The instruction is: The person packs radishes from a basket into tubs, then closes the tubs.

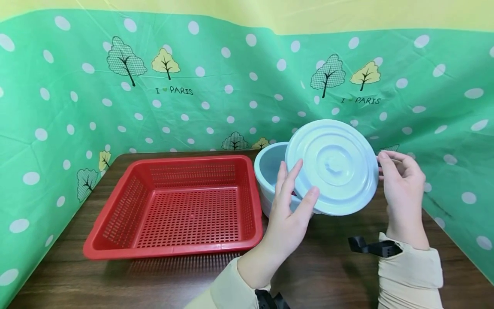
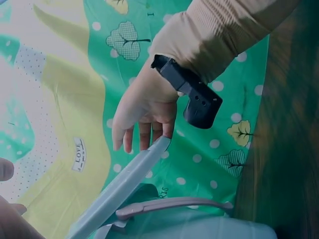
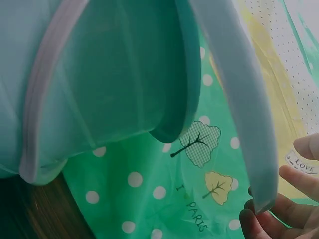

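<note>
A round light-blue lid (image 1: 332, 167) is held tilted in the air, its knobbed face toward the head camera. My right hand (image 1: 404, 182) grips its right edge; in the right wrist view, fingers (image 3: 254, 219) lie on both sides of the rim. My left hand (image 1: 287, 210) is at the lid's left edge, fingers and thumb spread; whether it touches the lid cannot be told. Behind stands a light-blue bucket (image 1: 266, 171), uncovered and partly hidden by lid and hand. Its pale handle (image 2: 174, 203) hangs at its side.
A red perforated plastic basket (image 1: 173, 249) stands left of the bucket on the dark wooden table (image 1: 332, 274). A green and yellow cloth (image 1: 216, 73) with white dots and trees hangs behind and around the sides. Black straps (image 1: 372, 248) are on both wrists.
</note>
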Demonstrator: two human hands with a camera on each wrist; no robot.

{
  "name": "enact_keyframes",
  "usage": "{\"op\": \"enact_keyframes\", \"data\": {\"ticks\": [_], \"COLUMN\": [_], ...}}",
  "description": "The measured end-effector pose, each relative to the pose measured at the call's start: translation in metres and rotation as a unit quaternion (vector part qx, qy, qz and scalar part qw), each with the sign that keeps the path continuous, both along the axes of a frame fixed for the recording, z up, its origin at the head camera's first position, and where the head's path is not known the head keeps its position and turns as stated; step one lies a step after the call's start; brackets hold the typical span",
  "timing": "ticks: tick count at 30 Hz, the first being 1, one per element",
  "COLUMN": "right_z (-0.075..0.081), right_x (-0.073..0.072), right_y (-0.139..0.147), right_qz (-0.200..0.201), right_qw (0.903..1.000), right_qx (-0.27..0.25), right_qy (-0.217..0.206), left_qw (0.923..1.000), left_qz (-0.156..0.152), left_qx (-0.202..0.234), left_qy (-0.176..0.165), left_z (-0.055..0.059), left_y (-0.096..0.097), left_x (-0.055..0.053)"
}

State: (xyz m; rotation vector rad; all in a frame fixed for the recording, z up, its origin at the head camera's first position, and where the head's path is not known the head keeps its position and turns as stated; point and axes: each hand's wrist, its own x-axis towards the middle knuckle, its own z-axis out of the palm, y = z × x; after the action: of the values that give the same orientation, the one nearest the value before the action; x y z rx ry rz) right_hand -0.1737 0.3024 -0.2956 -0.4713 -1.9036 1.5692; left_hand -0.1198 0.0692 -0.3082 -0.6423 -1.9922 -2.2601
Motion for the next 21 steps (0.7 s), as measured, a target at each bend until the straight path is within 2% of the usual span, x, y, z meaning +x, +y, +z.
{"op": "enact_keyframes", "data": {"ticks": [2, 5, 10, 15, 18, 21], "right_z": [0.0, -0.001, -0.001, -0.003, -0.004, -0.006], "right_x": [-0.001, -0.003, -0.004, -0.004, -0.005, -0.006], "right_y": [-0.002, -0.005, -0.01, -0.015, -0.018, -0.021], "right_qz": [0.0, 0.008, 0.025, 0.051, 0.065, 0.073], "right_qw": [0.9999, 1.0, 0.9996, 0.9983, 0.9977, 0.9957], "right_qx": [0.012, 0.0, -0.006, -0.025, -0.007, 0.038], "right_qy": [-0.006, -0.005, -0.008, -0.008, -0.021, -0.041], "left_qw": [1.0, 0.9998, 0.9978, 0.994, 0.9926, 0.9923], "left_qz": [0.005, 0.019, 0.057, 0.088, 0.101, 0.11], "left_qx": [0.002, 0.001, -0.029, -0.059, -0.065, -0.058], "left_qy": [-0.004, -0.003, 0.018, 0.025, 0.019, 0.011], "left_z": [0.0, 0.0, 0.0, -0.002, -0.004, -0.005], "left_y": [-0.001, -0.002, -0.003, -0.004, -0.005, -0.007], "left_x": [-0.002, -0.004, -0.006, -0.009, -0.012, -0.016]}}
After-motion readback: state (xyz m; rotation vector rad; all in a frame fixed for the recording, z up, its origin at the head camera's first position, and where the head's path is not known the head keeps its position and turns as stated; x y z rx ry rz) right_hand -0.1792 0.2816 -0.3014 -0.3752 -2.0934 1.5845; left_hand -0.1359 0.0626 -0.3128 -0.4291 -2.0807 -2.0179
